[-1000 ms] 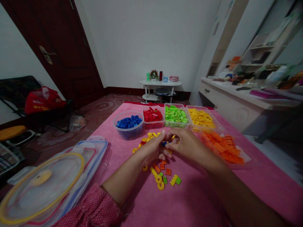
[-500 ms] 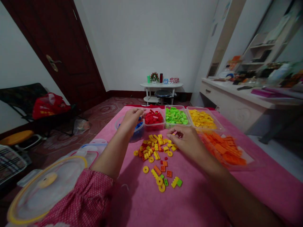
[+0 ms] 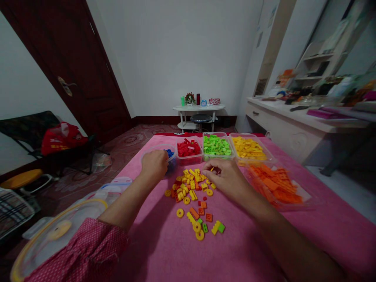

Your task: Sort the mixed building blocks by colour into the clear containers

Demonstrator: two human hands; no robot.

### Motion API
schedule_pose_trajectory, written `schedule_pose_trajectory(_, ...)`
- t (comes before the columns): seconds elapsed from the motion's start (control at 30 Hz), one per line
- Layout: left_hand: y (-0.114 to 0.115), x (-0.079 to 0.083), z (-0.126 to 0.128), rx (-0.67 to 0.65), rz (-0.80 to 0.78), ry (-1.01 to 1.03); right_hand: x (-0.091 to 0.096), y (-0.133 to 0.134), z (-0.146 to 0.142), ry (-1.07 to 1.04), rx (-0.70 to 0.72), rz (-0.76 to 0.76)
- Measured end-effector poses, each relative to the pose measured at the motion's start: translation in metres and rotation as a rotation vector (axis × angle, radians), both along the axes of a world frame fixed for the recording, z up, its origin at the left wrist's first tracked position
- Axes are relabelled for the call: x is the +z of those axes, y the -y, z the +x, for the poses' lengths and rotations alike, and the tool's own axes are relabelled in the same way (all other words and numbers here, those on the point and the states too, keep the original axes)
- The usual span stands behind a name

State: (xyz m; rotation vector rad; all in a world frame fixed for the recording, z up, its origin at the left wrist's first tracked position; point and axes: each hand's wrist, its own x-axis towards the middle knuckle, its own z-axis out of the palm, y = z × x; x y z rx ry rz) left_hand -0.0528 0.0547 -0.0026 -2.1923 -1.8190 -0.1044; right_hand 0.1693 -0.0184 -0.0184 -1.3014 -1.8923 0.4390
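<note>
My left hand [image 3: 154, 164] hovers at the near rim of a round tub of blue bricks [image 3: 169, 152], knuckles up and fingers curled under; I cannot see what is in them. My right hand [image 3: 226, 178] rests on the pink tablecloth [image 3: 235, 250] at the right edge of a loose pile of yellow, red and orange bricks [image 3: 189, 186]. Its thumb and forefinger pinch a small yellow piece [image 3: 212, 169]. A few more yellow, orange and green pieces [image 3: 202, 223] lie nearer to me.
Behind the pile stand tubs of red bricks [image 3: 188, 149], green bricks [image 3: 216, 145] and yellow bricks [image 3: 248, 147]. A tray of orange bricks [image 3: 273, 184] sits at the right. Clear lids [image 3: 58, 231] are stacked at the left table edge. A white desk [image 3: 293, 121] is on the right.
My left hand left my right hand, reached out over the blue tub, and has now drawn back to its near rim. My right hand stayed by the pile, pinching a piece.
</note>
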Motion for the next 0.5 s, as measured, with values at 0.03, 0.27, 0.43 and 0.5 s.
schedule_pose_trajectory(0.03,-0.004,0.002,-0.003,0.024,0.032,0.021,0.0,0.0,0.0,0.0,0.003,0.002)
schedule_pose_trajectory(0.27,-0.002,-0.006,-0.005,0.034,0.049,0.093,-0.002,0.0,0.001,0.016,0.002,-0.006)
schedule_pose_trajectory(0.43,0.009,-0.015,-0.002,-0.067,0.21,0.252,-0.007,-0.002,0.002,0.101,0.027,-0.096)
schedule_pose_trajectory(0.5,0.014,-0.019,0.006,-0.205,0.286,0.363,-0.013,0.001,0.0,0.211,0.111,-0.19)
